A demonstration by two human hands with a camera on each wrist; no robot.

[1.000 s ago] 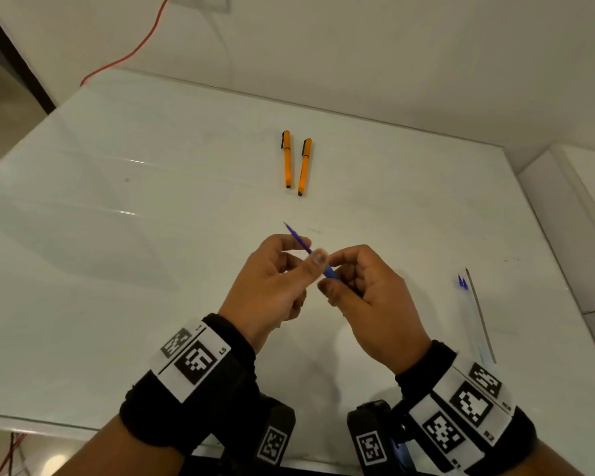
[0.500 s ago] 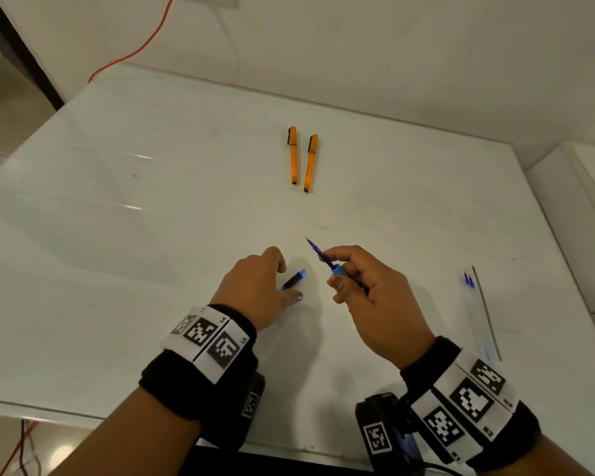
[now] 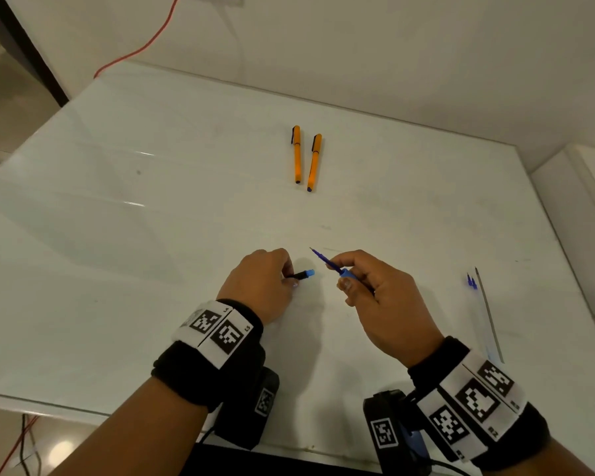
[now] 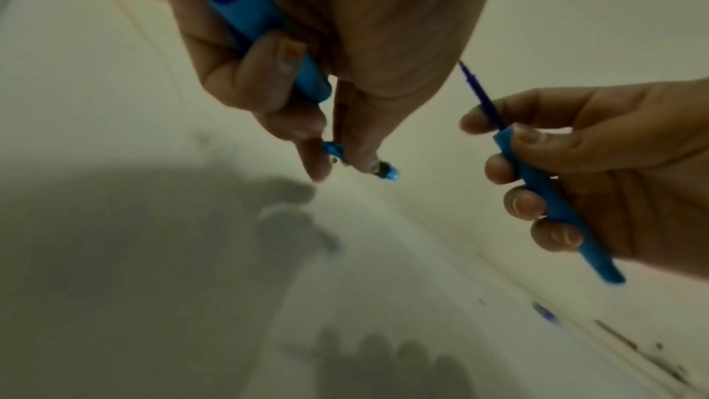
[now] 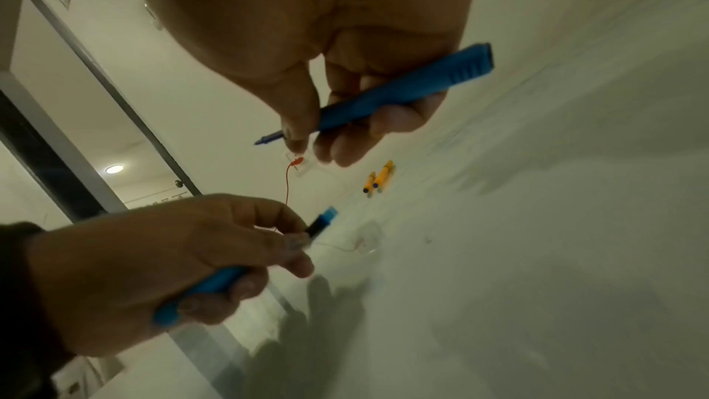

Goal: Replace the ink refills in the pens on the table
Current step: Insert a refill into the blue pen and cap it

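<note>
Blue barrel [image 3: 345, 273] gripped in right hand [image 3: 385, 297], refill tip [image 3: 320, 257] pointing far-left. Left hand [image 3: 263, 283] grips the cap [image 4: 264, 32] and probably the end piece [image 3: 304, 274], just left of that tip, over the worktop [image 3: 152, 235].

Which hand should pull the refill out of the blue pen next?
Left. The right hand already grips the blue barrel with the refill sticking out toward the left hand, which only needs to put down its small tip piece first.
</note>
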